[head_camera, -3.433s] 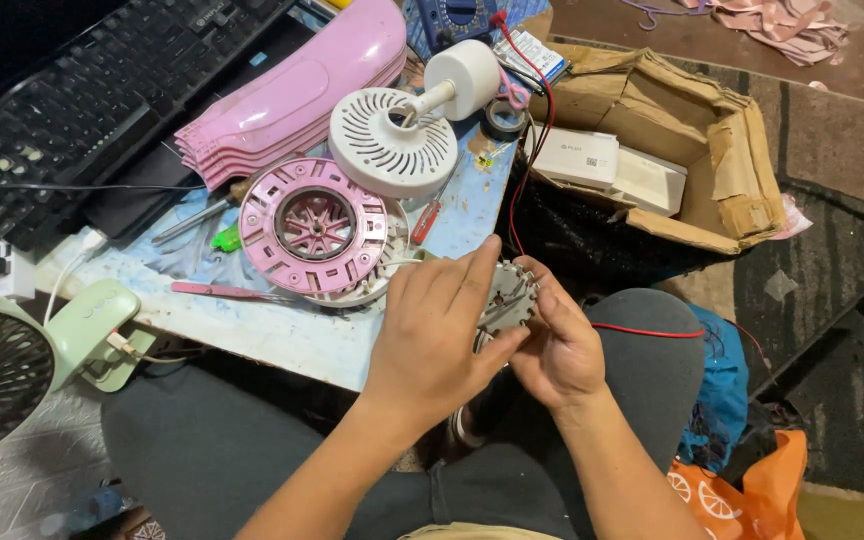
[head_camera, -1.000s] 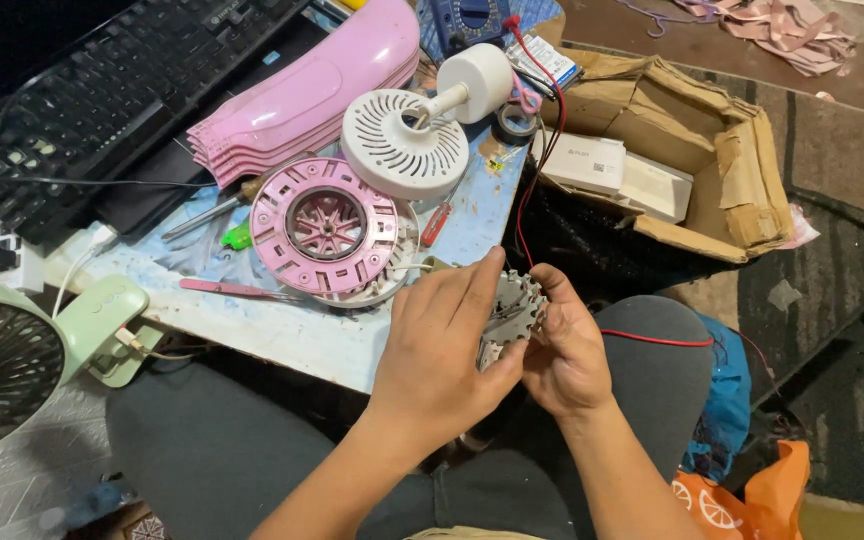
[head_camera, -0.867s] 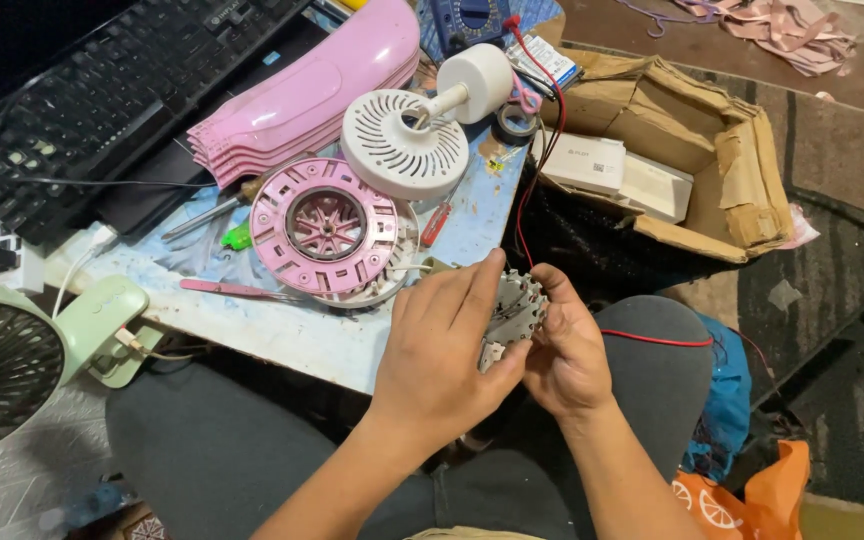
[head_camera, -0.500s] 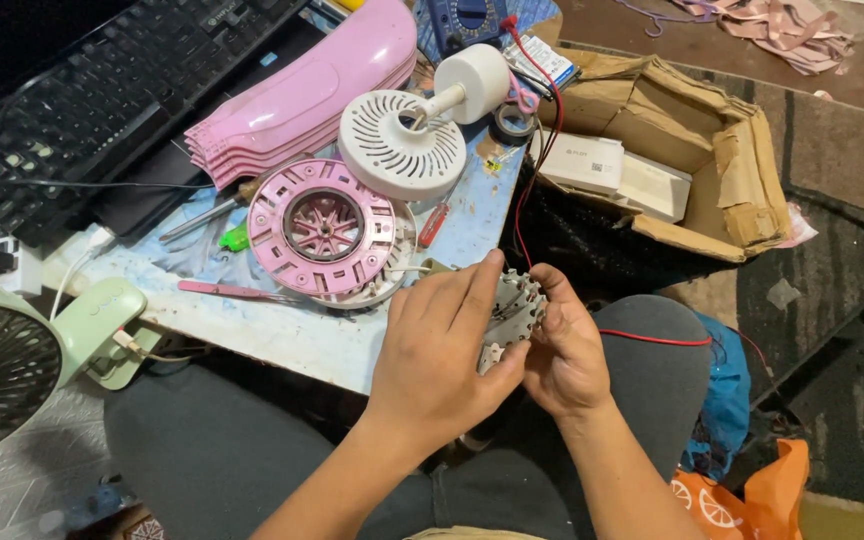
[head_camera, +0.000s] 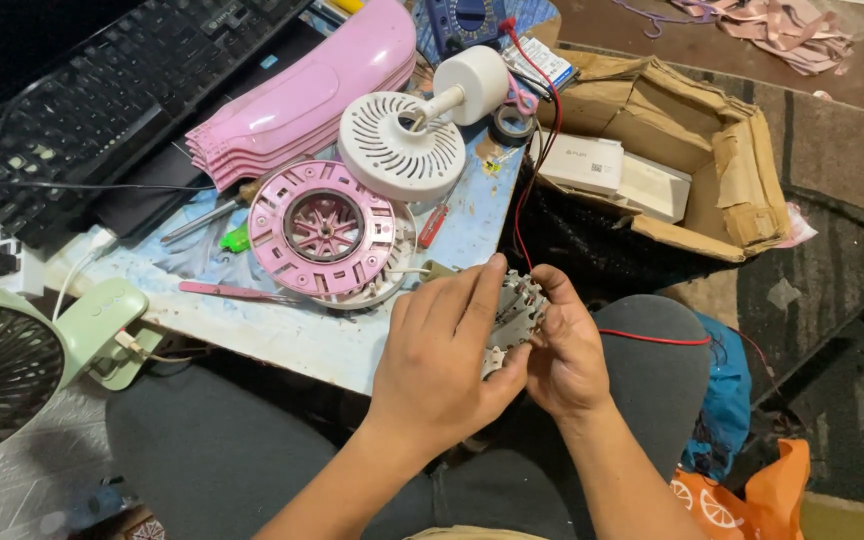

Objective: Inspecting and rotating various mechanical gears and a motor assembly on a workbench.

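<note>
Left hand (head_camera: 442, 365) clasped over a small round white toothed part (head_camera: 514, 312), fingers laid across its face. Right hand (head_camera: 564, 345) gripping the same part from the other side, thumb at its rim. Held above the lap, just off the edge of the low table (head_camera: 282, 335). Thin red wire (head_camera: 652, 338) trailing from beside the right hand, possibly joined to the part, though hidden there. On the table nearby, pink round fan housing (head_camera: 324, 228) and white vented disc (head_camera: 400, 145).
</note>
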